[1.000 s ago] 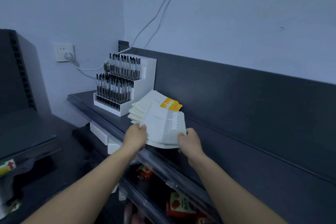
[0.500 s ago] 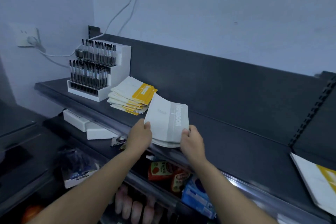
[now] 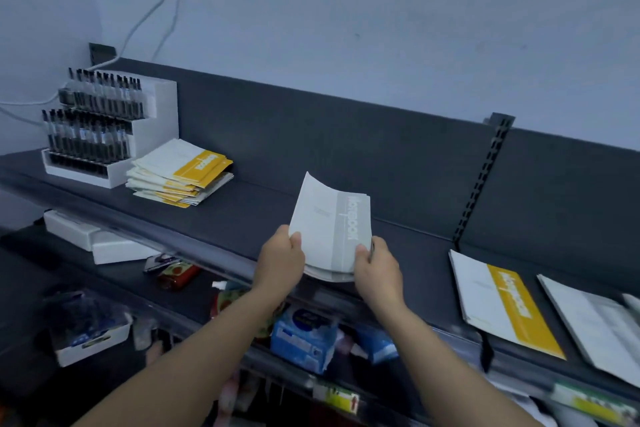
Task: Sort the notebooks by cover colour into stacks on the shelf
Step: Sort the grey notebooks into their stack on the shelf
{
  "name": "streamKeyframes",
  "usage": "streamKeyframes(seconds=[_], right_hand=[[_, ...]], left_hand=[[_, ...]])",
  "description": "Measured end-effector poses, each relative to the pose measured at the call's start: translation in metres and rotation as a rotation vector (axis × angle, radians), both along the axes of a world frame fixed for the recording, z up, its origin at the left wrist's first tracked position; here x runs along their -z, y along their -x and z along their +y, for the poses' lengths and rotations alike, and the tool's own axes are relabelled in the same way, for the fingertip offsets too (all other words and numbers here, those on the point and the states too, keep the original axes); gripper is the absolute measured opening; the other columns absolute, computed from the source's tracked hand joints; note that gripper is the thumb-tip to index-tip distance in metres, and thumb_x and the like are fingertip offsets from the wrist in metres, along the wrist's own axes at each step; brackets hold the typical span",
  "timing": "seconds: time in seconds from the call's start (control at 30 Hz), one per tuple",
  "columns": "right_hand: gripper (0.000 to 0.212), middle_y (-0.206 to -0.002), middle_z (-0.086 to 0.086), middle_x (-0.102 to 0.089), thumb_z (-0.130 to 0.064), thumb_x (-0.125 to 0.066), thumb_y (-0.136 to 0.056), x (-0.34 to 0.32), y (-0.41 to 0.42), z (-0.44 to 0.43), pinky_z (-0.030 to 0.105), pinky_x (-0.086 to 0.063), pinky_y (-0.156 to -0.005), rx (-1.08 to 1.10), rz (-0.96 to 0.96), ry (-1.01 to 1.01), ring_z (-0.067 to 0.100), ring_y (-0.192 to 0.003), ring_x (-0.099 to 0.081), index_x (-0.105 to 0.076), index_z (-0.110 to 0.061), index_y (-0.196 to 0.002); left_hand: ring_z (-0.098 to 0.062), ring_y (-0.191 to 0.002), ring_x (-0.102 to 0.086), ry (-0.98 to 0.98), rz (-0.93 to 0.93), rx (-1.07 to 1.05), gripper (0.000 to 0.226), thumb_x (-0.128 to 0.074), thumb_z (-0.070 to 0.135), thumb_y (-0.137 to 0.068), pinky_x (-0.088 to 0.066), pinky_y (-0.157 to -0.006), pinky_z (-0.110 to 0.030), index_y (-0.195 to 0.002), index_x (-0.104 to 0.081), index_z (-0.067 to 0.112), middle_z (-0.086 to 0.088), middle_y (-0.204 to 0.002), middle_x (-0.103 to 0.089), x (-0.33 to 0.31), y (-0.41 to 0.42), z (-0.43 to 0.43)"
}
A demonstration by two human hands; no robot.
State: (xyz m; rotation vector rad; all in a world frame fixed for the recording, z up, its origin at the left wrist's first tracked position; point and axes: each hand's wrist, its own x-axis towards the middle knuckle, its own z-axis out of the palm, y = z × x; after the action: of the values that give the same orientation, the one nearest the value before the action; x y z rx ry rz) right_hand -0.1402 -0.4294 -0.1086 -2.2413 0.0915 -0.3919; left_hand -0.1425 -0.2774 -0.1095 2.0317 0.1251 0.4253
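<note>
A person is holding a small bundle of grey-banded notebooks [image 3: 330,229] above the front edge of a dark shelf [image 3: 277,215], the left hand [image 3: 280,262] gripping the bundle's left edge and the right hand [image 3: 375,272] its right, each grip closed on the covers. A stack of yellow-banded notebooks [image 3: 180,172] is lying just beside a white pen display [image 3: 104,128], while another yellow-banded notebook [image 3: 502,305] is lying farther right.

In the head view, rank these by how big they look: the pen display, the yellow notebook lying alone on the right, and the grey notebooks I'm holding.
1. Pen display
2. Yellow notebook, close behind and nearer the camera, so unsure
3. Grey notebooks, partly covered by both hands
</note>
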Motion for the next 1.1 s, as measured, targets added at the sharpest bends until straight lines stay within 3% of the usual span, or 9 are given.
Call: streamKeyframes(seconds=[0.1,0.27,0.4,0.57,0.77,0.87,1.0,1.1], right_hand=[[0.026,-0.108,0.008,-0.063,-0.027,-0.037,-0.1,-0.001,0.01,-0.046,0.034,-0.042,-0.071,0.016,0.008,0.007,0.028,-0.092,-0.056,-0.05,-0.01,-0.114],[0.025,-0.104,0.01,-0.062,-0.025,-0.036,-0.1,-0.004,0.026,-0.122,0.034,-0.038,-0.069,0.052,0.012,0.057,0.029,-0.087,-0.054,-0.049,-0.008,-0.113],[0.026,-0.098,0.01,-0.065,-0.025,-0.036,-0.1,-0.003,0.034,-0.171,0.038,-0.047,-0.071,0.093,0.019,0.075,0.032,-0.088,-0.06,-0.05,-0.011,-0.117],[0.023,-0.091,0.004,-0.057,-0.024,-0.036,-0.1,-0.006,0.043,-0.216,0.037,-0.045,-0.072,0.165,0.034,0.075,0.031,-0.089,-0.058,-0.051,-0.011,-0.113],[0.024,-0.105,0.008,-0.064,-0.024,-0.034,-0.101,-0.006,0.048,-0.26,0.035,-0.044,-0.071,0.286,0.035,0.104,0.027,-0.087,-0.055,-0.047,-0.012,-0.117],[0.025,-0.105,0.009,-0.064,-0.024,-0.034,-0.101,-0.003,0.054,-0.284,0.036,-0.046,-0.072,0.336,0.038,0.127,0.028,-0.088,-0.057,-0.047,-0.012,-0.119],[0.023,-0.103,0.009,-0.064,-0.023,-0.034,-0.101,0.0,0.06,-0.319,0.034,-0.039,-0.068,0.4,0.068,0.158,0.028,-0.084,-0.054,-0.048,-0.011,-0.116],[0.02,-0.096,0.01,-0.064,-0.023,-0.036,-0.1,0.004,0.064,-0.347,0.036,-0.041,-0.07,0.435,0.073,0.206,0.032,-0.086,-0.058,-0.048,-0.009,-0.107]], left_hand=[[-0.017,-0.065,-0.04,0.021,-0.001,0.019,0.032,-0.034,0.021,-0.102,-0.03,-0.06,-0.033,-0.071,-0.034,0.014,-0.001,-0.071,-0.044,0.0,0.007,-0.047],[-0.024,-0.075,-0.046,0.041,0.005,0.044,0.026,-0.035,0.02,-0.101,-0.034,-0.067,-0.032,-0.08,-0.042,0.007,-0.003,-0.076,-0.049,0.003,0.015,-0.122],[-0.02,-0.07,-0.044,0.022,0.018,0.088,0.028,-0.034,0.022,-0.101,-0.033,-0.064,-0.033,-0.076,-0.038,0.011,-0.002,-0.074,-0.047,0.004,0.02,-0.173],[-0.021,-0.074,-0.049,-0.06,0.036,0.151,0.026,-0.033,0.024,-0.102,-0.037,-0.065,-0.033,-0.09,-0.046,0.005,-0.007,-0.085,-0.055,0.001,0.019,-0.22],[-0.026,-0.091,-0.058,-0.142,0.062,0.297,0.028,-0.033,0.028,-0.102,-0.047,-0.079,-0.039,-0.107,-0.051,0.007,-0.01,-0.103,-0.061,0.0,0.011,-0.263],[-0.023,-0.094,-0.056,-0.203,0.085,0.361,0.031,-0.034,0.028,-0.102,-0.046,-0.076,-0.034,-0.121,-0.049,0.009,-0.007,-0.113,-0.061,-0.002,0.007,-0.286],[-0.022,-0.098,-0.055,-0.265,0.123,0.423,0.032,-0.037,0.031,-0.101,-0.048,-0.084,-0.035,-0.121,-0.049,0.01,-0.006,-0.117,-0.059,-0.001,0.008,-0.32],[-0.025,-0.106,-0.055,-0.29,0.148,0.447,0.032,-0.038,0.031,-0.1,-0.047,-0.088,-0.036,-0.122,-0.049,0.011,-0.006,-0.122,-0.059,-0.002,0.01,-0.346]])
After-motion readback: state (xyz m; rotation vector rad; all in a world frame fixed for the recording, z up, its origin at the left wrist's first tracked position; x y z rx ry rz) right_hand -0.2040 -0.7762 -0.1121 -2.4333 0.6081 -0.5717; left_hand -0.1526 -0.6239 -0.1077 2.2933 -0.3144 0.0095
